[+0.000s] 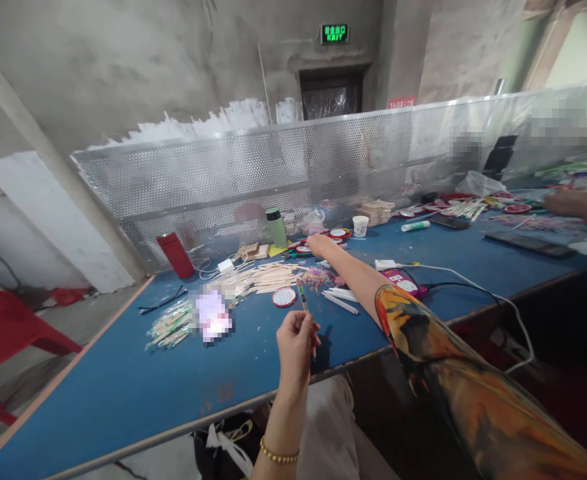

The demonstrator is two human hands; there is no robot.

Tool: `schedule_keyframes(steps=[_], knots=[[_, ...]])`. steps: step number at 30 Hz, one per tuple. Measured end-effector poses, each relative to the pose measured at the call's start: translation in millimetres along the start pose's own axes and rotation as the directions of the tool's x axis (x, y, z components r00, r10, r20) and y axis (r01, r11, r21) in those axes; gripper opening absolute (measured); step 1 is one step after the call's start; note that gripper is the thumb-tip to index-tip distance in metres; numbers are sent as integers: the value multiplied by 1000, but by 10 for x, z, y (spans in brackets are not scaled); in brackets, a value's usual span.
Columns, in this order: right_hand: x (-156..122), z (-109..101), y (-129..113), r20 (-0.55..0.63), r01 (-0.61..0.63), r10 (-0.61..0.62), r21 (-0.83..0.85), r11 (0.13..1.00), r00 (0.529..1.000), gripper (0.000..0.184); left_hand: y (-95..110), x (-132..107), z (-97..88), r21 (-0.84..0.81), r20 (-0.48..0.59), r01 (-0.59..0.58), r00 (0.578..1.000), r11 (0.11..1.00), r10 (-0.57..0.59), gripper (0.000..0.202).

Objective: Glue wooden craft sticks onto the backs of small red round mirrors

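Note:
My left hand (296, 343) is closed on a thin wooden stick (302, 297) with coloured marks, held upright over the blue table (123, 387). My right hand (319, 244) is stretched far across the table. It rests by a cluster of red-rimmed round discs (338, 233). Its fingers point away and I cannot make out whether they grip anything. A pile of plain wooden sticks (271, 275), a single red-rimmed disc (284, 297) and small coloured rubber bands (317, 277) lie between the hands.
A red flask (175, 255), green bottle (275, 227), paper cup (360, 225), bagged sticks (169, 325), white pens (341, 298) and a cabled device (402, 280) lie about. Another person's hand (581, 203) works at right. A perforated metal screen (253, 173) backs the table. A red chair (8, 333) stands left.

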State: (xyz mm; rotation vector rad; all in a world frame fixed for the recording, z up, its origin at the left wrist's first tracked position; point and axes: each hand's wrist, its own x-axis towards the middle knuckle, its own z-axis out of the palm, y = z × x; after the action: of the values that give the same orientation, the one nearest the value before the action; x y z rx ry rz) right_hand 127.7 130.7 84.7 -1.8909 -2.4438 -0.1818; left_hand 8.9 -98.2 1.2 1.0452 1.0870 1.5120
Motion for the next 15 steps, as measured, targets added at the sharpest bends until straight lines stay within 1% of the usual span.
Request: schedule_keyframes(steps=[3,6,8,10,13,15], knots=[[19,-130,-57,-1,45,-45,16,999,999,36,21,-11,1,-9,-12,2,1000,1000,-3,40],[-148,-206,-28,99,104,-107,41,994,989,23,19,-2,1,22,7,18,1000,1000,-18,39],[-367,-229,11,194,145,-155,64,987,969,16,10,12,5,41,17,30,999,999,-31,39],[-650,-224,35,240,194,-212,96,976,947,16,-1,31,11,50,12,44,999,998,-44,40],[-1108,-150,32,261,242,-269,134,961,927,20,-19,63,29,79,-7,67,998,995,-67,43],[-1372,-58,22,229,262,-289,140,955,930,19,-27,91,45,149,-17,80,997,985,-79,46]])
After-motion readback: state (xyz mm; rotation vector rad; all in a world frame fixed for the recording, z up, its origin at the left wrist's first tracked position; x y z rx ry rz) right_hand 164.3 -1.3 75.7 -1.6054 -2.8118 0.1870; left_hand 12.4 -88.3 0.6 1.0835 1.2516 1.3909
